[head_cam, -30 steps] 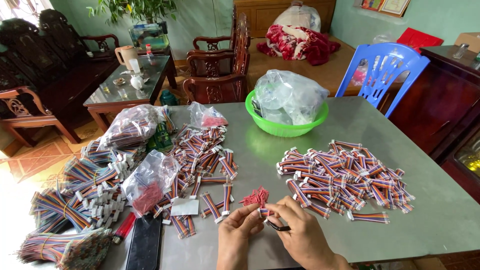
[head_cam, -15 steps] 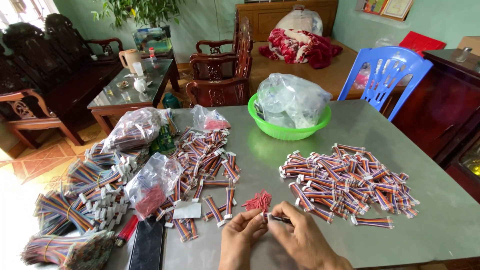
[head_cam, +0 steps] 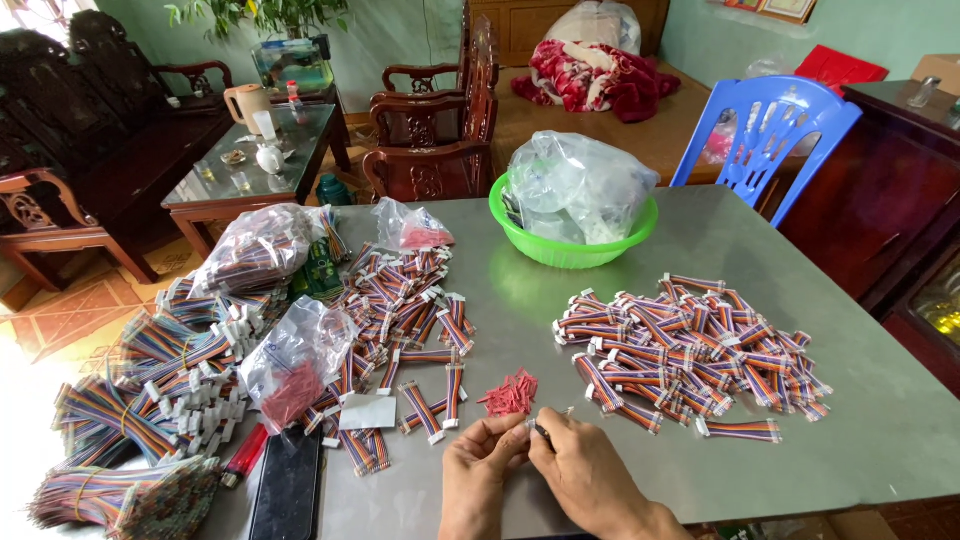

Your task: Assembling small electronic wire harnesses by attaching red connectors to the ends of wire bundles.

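Pinched between the fingertips of both hands, left hand [head_cam: 482,462] and right hand [head_cam: 585,470], at the near edge of the grey tabletop [head_cam: 880,440]: a small dark wire piece [head_cam: 541,431], probably light, thin and bendy, best held near its end. Just beyond, a little heap of red sleeves [head_cam: 510,392]. Right, a pile of rainbow ribbon cables [head_cam: 690,350]. Farther back, a green bowl [head_cam: 570,250] with plastic bags.

The bowl [head_cam: 572,248] stands on the table [head_cam: 880,430]. Before it lies the small tube heap [head_cam: 510,392]; cable piles lie to its left [head_cam: 400,310] and right [head_cam: 690,350].
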